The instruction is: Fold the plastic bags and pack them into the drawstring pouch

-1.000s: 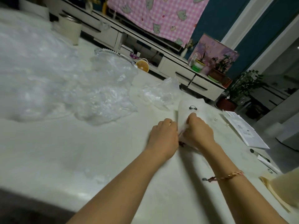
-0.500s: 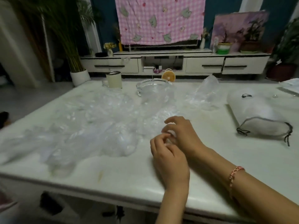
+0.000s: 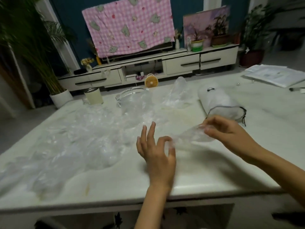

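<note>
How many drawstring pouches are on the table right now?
1. The drawstring pouch lies on its side right of centre on the table, just beyond the right hand, mouth facing the person. The heap of plastic bags could hide another.

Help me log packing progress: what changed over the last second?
Both hands left the mouth of the white drawstring pouch. The left hand and right hand now pinch a clear crumpled plastic bag, drawn apart with it stretched between them. The pouch still lies on the white table; the pile of clear bags stays.

Home living room: TV cabinet (image 3: 148,66), houseplants (image 3: 24,47).
</note>
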